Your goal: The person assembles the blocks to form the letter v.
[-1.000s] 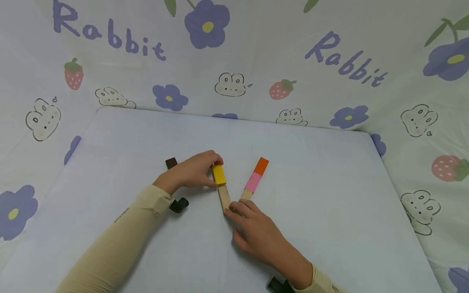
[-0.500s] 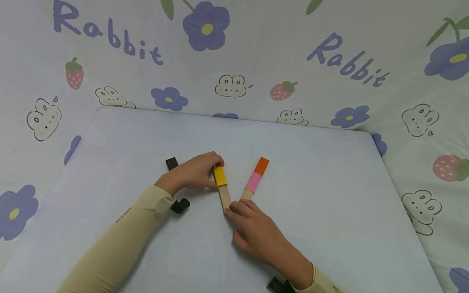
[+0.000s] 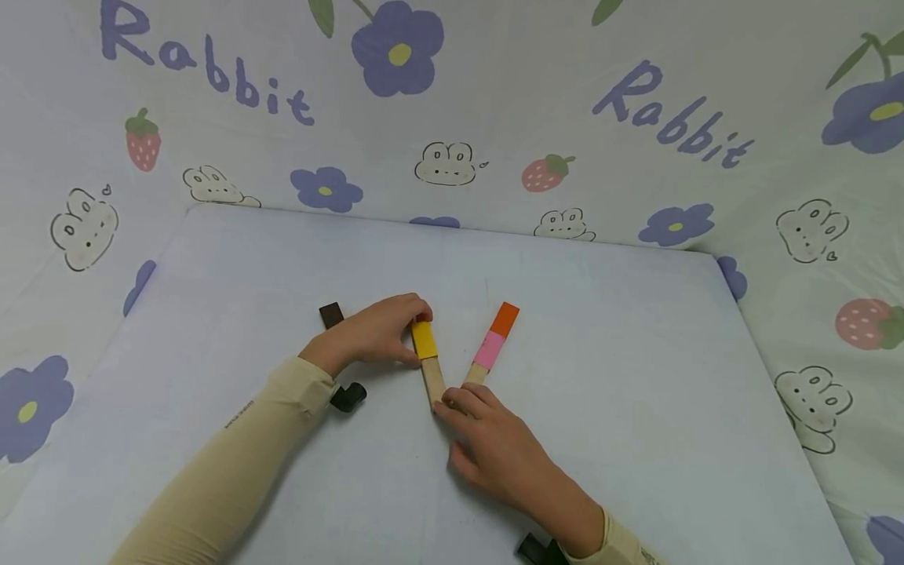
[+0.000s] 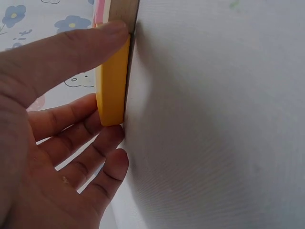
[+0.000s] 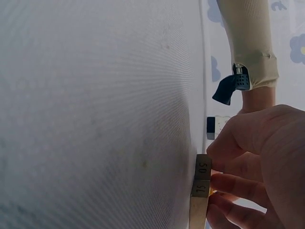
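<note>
In the head view, my left hand point(image 3: 370, 329) pinches a yellow block point(image 3: 425, 340), thumb at its near end and fingers at the far end. The yellow block point(image 4: 113, 86) meets a bare wooden block point(image 3: 433, 380) end to end. Fingers of my right hand point(image 3: 501, 451) touch the near part of the wooden pieces, where two rows form a V; its thumb stands apart. Numbers mark the wooden ends point(image 5: 203, 168) in the right wrist view. Along the right row lie another wooden block point(image 3: 476, 373), a pink block point(image 3: 489, 351) and an orange block point(image 3: 504, 319).
A dark brown block point(image 3: 331, 315) lies left of the rows, partly hidden by the left hand. Black wrist cameras point(image 3: 348, 397) hang at both sleeves. The white tabletop point(image 3: 636, 377) ends at a back edge before a rabbit-print cloth point(image 3: 480, 94).
The left hand and yellow block have shifted very slightly right and toward the person. The right hand keeps its place, and the orange and pink blocks look unmoved.
</note>
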Tool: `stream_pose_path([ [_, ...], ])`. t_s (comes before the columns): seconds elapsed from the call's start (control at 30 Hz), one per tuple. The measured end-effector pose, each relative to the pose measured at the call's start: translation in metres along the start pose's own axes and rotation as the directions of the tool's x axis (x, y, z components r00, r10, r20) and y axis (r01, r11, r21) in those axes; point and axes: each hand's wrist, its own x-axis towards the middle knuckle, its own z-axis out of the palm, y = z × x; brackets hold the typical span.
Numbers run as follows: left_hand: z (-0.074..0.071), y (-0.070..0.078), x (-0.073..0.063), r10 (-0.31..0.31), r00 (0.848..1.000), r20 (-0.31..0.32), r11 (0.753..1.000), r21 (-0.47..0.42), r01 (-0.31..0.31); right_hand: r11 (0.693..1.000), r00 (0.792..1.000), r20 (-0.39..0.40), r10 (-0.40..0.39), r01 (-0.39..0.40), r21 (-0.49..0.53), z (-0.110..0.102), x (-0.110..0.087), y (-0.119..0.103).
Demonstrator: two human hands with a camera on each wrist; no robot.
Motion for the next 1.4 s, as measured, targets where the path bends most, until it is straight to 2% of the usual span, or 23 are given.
stream_pose_path([
  [0.37,0.003,-0.002,0.002,0.004,1.0,0.006,1.0,0.014,-0.005,1.0,1.0,-0.006,0.0,0.0,0.001,0.003,-0.001,0.001],
  [0.57,0.001,0.0,0.001,0.0,1.0,0.03,1.0,0.015,-0.001,1.0,1.0,-0.025,-0.01,0.01,0.006,0.004,-0.001,0.001],
  [0.87,0.0,0.001,0.0,-0.025,0.999,0.025,1.0,0.017,0.025,1.0,1.0,-0.017,-0.011,0.011,-0.003,0.003,0.0,0.001],
  [1.07,-0.005,-0.003,-0.003,-0.026,1.0,-0.016,1.0,0.01,0.026,1.0,1.0,-0.018,-0.013,0.013,-0.007,0.003,0.001,0.001],
  [1.27,-0.013,-0.014,-0.011,0.003,0.995,-0.105,1.0,-0.023,-0.005,1.0,0.999,-0.03,-0.019,0.019,-0.009,0.002,0.001,0.001],
  [1.4,-0.019,-0.02,-0.019,-0.008,0.989,-0.15,0.999,-0.046,0.001,1.0,0.999,-0.033,-0.011,0.011,0.002,0.003,0.0,0.001],
])
